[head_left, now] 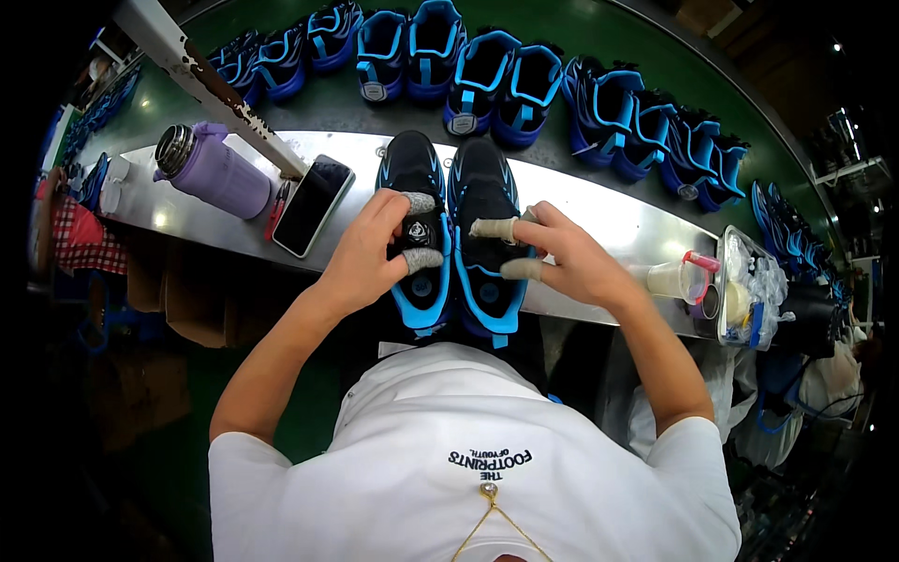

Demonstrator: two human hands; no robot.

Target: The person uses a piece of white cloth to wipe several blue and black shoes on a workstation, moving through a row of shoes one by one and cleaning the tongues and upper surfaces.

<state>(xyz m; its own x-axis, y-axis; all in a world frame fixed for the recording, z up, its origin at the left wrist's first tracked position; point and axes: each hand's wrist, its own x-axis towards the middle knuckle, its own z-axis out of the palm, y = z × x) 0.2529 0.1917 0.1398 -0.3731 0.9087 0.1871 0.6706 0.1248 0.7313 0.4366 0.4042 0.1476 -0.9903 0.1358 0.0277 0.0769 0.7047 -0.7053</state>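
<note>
A pair of black shoes with bright blue linings stands side by side in front of me, toes pointing away. My left hand (376, 245) grips the left shoe (408, 164). Its forefinger and thumb wear grey finger covers and lie on either side of a round black dial (419, 229) on the tongue. Over the right shoe (482, 169) is my right hand (554, 248), its beige-wrapped forefinger across the tongue and its thumb at the collar's outer edge. The remaining fingers of both hands are curled and partly hidden.
Several similar shoes (435, 56) line the green surface (309, 108) beyond the metal bench edge (599, 201). On the left are a purple bottle (220, 173), a phone (316, 206), a red pen (277, 211) and a chipped white post (211, 84). A cup (670, 280) and tray (723, 304) stand right.
</note>
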